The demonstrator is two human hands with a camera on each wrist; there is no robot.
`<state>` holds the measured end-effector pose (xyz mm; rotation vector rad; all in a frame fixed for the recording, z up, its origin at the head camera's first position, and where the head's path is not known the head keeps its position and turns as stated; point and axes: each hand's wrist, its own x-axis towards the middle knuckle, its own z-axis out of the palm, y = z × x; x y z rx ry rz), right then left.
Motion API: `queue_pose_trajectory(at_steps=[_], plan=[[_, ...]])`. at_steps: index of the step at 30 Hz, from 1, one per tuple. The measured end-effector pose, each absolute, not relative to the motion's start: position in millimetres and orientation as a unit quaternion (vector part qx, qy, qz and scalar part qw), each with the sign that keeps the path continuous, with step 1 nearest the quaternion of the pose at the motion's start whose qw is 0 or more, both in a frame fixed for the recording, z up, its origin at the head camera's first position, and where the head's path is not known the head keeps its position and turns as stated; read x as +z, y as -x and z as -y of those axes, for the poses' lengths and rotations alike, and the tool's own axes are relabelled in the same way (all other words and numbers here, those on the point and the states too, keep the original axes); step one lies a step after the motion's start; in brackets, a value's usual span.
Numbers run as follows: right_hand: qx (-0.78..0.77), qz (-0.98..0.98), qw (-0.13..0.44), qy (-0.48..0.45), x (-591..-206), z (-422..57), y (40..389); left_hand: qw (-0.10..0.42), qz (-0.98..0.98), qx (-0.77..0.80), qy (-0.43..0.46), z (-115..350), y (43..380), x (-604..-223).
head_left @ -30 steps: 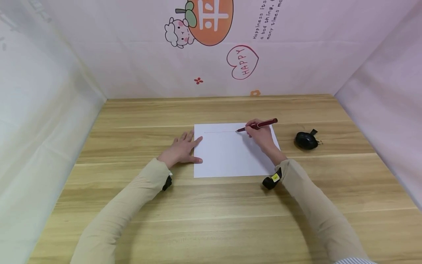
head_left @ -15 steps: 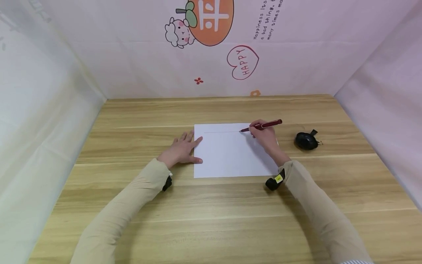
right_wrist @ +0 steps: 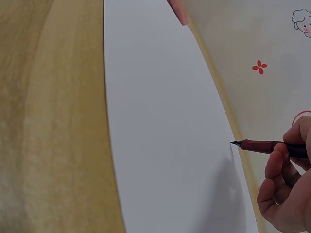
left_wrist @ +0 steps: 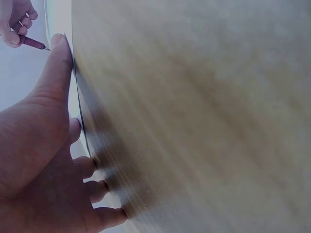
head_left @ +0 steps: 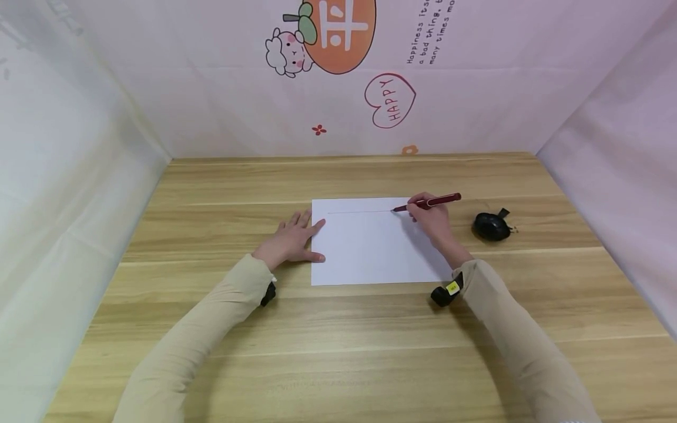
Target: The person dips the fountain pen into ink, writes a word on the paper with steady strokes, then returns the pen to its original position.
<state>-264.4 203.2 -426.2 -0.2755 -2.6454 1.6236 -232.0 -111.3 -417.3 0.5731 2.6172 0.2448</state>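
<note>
A sheet of white paper (head_left: 365, 252) lies flat on the wooden table, with a thin straight line near its far edge. My right hand (head_left: 431, 220) pinches a dark red fountain pen (head_left: 441, 200), whose nib touches the paper at the right end of that line. In the right wrist view the metal nib of the fountain pen (right_wrist: 257, 146) meets the sheet beside its edge. My left hand (head_left: 291, 241) rests spread at the paper's left edge, thumb and index finger on the sheet. The thumb presses the paper's border in the left wrist view, where the left hand (left_wrist: 43, 145) fills the left side.
A small black rounded object (head_left: 492, 227) with a tab sits on the table (head_left: 338, 376) right of the paper. Each wrist wears a black camera (head_left: 444, 295). Behind the table hangs a printed white cloth (head_left: 222, 106), with more cloth along both sides.
My right hand has slid to the right with the fountain pen, and the line on the paper has grown longer that way. The left hand has stayed in place.
</note>
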Motion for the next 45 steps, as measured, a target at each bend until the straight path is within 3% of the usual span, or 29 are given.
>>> queue_pose_trajectory(at_steps=[45], plan=[[0.517, 0.843, 0.031, 0.145, -420.3, -235.9, 257.7, 0.230, -0.945, 0.100, -0.209, 112.3, 229.8, -410.8]])
